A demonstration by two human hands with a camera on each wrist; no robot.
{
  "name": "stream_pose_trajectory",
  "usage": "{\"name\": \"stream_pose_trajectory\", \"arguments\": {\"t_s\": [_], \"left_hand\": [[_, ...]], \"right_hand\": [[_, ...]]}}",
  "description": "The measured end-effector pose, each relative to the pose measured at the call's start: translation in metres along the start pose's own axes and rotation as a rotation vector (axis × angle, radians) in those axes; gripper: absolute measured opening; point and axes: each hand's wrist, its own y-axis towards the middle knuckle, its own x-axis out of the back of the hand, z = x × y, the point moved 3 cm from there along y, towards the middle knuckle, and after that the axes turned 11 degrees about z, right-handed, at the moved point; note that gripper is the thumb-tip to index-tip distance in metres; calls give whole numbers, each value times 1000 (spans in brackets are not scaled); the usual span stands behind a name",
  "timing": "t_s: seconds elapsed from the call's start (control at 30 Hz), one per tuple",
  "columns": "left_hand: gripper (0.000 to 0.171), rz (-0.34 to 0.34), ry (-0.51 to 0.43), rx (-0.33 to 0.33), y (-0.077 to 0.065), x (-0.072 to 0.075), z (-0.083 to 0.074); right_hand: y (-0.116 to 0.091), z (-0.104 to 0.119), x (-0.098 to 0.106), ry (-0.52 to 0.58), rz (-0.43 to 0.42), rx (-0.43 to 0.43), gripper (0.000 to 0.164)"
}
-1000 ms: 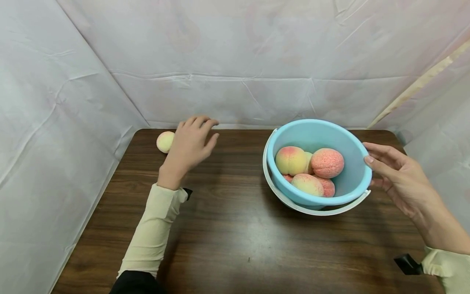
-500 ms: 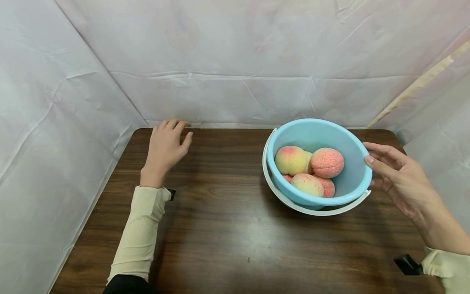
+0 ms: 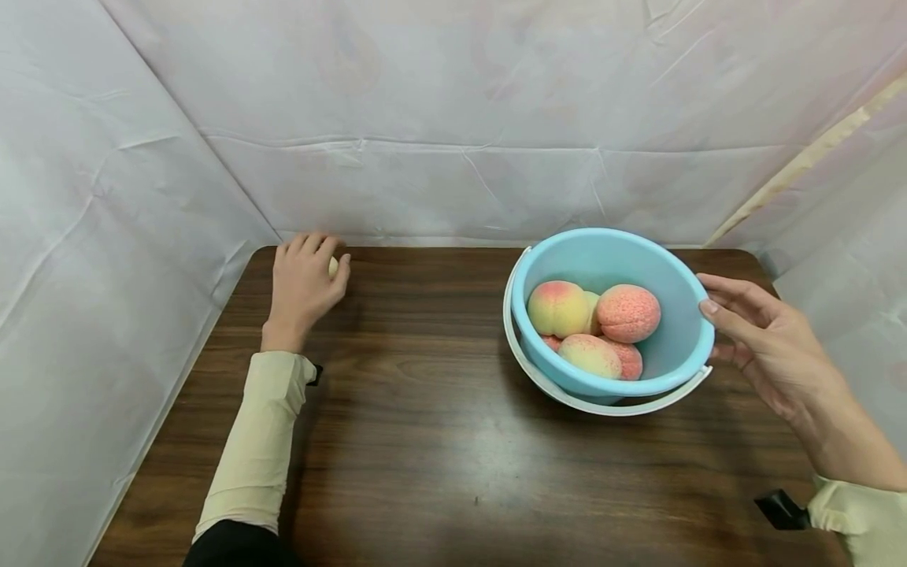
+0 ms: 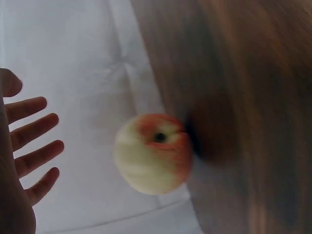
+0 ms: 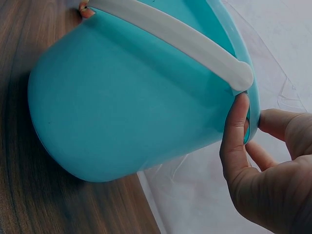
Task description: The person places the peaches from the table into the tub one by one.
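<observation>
A pale yellow peach with a red patch (image 4: pixel 156 153) lies near the table's far left corner. My left hand (image 3: pixel 303 276) is right over it, and in the head view only a sliver of the peach (image 3: pixel 333 268) shows between thumb and forefinger. In the left wrist view the fingers are spread and stand apart from the fruit. My right hand (image 3: pixel 786 346) pinches the right rim of a light blue bucket (image 3: pixel 680 354), thumb inside and fingers outside. Inside the bucket lie several peaches (image 3: pixel 627 313), red and yellow.
The bucket's white handle (image 5: pixel 180 41) hangs down along its near side. A dark brown wooden table (image 3: pixel 425 457) lies beneath everything. White sheeting (image 3: pixel 425 94) walls off the back and both sides, close to the table's edges.
My left hand has moved left from beside the lone peach to over it, now mostly covering it. The right hand has stayed at the bucket's rim.
</observation>
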Motion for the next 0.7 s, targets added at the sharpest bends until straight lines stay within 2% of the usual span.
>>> {"name": "stream_pose_trajectory", "arguments": {"t_s": [0.13,0.2,0.47,0.6,0.7], "left_hand": [[31,4,-9,31,-1,-9,12],[31,26,-11,58,-1,-13,19],[43,217,-33,152,-3,-28,40],[52,319,-61,195,-6,-33,45],[56,369,-99,221,-8,-37,48]], "right_hand": [[-1,0,0,7,1,3,45],[-1,0,-1,10,3,5,45],[-4,0,-2,12,-1,7,45],[-4,0,-2,14,7,15,45],[-5,0,-2,16,10,19,46]]}}
